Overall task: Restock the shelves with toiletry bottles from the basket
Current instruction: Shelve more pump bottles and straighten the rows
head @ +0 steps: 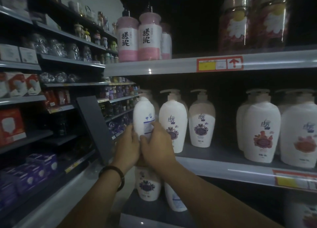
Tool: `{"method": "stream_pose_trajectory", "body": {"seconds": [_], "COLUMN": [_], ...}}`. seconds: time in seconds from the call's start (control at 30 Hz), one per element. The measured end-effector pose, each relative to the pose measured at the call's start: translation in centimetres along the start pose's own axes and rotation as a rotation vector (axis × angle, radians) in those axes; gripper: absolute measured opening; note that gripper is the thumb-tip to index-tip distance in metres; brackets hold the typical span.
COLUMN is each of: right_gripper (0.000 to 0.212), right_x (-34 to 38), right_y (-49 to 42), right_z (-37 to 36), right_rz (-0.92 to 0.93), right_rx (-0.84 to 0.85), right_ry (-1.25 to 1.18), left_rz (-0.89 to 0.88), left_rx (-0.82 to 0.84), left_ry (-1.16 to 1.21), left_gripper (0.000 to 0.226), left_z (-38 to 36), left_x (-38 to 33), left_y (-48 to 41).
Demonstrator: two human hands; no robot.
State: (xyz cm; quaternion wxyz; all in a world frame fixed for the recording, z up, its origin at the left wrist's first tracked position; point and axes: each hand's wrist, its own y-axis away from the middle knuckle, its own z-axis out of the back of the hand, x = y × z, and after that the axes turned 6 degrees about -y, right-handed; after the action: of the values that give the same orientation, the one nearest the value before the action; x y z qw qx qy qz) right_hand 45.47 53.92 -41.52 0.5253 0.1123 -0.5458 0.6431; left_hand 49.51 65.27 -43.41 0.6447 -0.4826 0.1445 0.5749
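Left hand (pixel 127 142) and right hand (pixel 157 147) both clasp an upright bottle (pixel 143 114) at the shelf (pixel 214 166) front, just left of a purple-flower bottle (pixel 173 121).

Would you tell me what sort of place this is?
Most likely a shop aisle stocking toiletries: grey shelves carry rows of matching pump bottles, a red price label sits on the shelf edge, and the left hand and right hand hold a white bottle.

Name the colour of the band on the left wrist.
Dark, near black: the wristband, in the head view.
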Motion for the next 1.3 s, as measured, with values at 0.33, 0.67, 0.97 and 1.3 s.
{"method": "stream_pose_trajectory", "body": {"seconds": [0.33,0.67,0.97,1.3], "right_gripper": [0.05,0.046,0.043,0.056], "right_x": [-0.7,-0.3,-0.2,-0.5], "right_y": [0.1,-0.4,-1.4,-1.4], "right_z": [-0.4,-0.9,-1.1,-1.6], "right_rz": [-0.047,-0.093,-0.155,-0.159], "right_rx": [0.036,0.071,0.149,0.14], "right_ry": [-0.02,-0.034,-0.015,-0.01], "left_rz": [0.029,0.017,-0.065,-0.076], "left_rx": [0.005,-0.063,-0.091,0.121], "left_ry": [0.048,0.02,0.085,0.333], "left_gripper": [0.048,0.034,0.026,0.031], "left_z": [-0.7,0.4,0.5,1.3], "left_x": [0.7,0.3,0.9,1.8], "left_y": [-0.5,0.5,1.3,-0.4]}}
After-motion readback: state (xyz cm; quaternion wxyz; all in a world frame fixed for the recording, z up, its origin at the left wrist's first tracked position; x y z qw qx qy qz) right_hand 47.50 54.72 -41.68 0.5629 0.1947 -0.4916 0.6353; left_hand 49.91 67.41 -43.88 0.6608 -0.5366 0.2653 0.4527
